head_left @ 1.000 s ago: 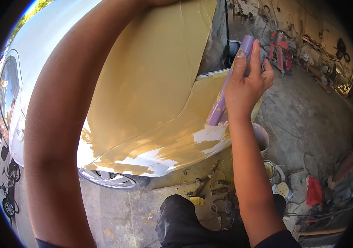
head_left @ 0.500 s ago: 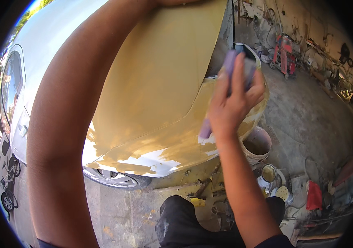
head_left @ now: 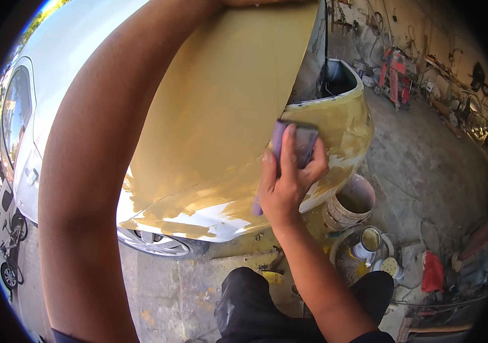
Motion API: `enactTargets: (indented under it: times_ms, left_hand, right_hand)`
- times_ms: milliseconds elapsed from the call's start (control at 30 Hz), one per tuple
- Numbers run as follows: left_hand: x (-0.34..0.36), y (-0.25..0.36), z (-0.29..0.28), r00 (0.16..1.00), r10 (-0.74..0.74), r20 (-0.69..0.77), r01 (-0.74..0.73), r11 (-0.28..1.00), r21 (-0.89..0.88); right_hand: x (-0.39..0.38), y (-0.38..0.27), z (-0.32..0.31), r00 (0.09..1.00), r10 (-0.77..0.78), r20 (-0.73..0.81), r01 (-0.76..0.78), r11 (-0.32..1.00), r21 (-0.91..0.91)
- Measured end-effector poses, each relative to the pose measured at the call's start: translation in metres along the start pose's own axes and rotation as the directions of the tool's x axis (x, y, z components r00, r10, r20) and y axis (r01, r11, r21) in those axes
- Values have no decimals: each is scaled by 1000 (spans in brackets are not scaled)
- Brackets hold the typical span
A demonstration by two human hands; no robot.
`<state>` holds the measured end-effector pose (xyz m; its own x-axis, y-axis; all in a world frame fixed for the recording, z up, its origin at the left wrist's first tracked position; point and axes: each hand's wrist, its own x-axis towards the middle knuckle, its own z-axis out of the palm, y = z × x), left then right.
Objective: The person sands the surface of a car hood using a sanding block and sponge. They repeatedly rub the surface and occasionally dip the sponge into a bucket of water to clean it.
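My right hand (head_left: 287,182) grips a purple sanding block (head_left: 295,143) and presses it flat against the yellow-coated front wing of a white car (head_left: 215,131), just above the wheel arch. My left forearm (head_left: 101,171) reaches up and across the picture; my left hand (head_left: 255,2) is almost wholly cut off at the top edge, resting on the yellow bonnet. Bare white patches (head_left: 198,214) show along the wing's lower edge above the front wheel (head_left: 161,244).
A dirty bucket (head_left: 350,203) stands on the concrete floor by the car's nose, with smaller paint cans (head_left: 368,243) beside it. My dark-trousered knee (head_left: 250,308) is at the bottom. Red equipment (head_left: 394,66) and clutter line the far right wall.
My right hand has slid the sanding block down and leftward along the wing, away from the car's nose. My left arm has stayed in place.
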<state>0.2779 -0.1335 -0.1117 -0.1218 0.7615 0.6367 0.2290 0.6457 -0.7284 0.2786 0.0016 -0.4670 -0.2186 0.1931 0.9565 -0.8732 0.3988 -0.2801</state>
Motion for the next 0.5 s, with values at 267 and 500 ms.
enactTargets:
  times_ms: [267, 500]
  left_hand:
    - [6, 1, 6, 1000, 10, -25, -8, 997, 72]
    - [4, -2, 3, 1000, -5, -8, 5, 998, 64]
  right_hand:
    - [85, 24, 6, 983, 29, -182, -63, 980, -188]
    - [0, -8, 4, 996, 87, -28, -86, 996, 34]
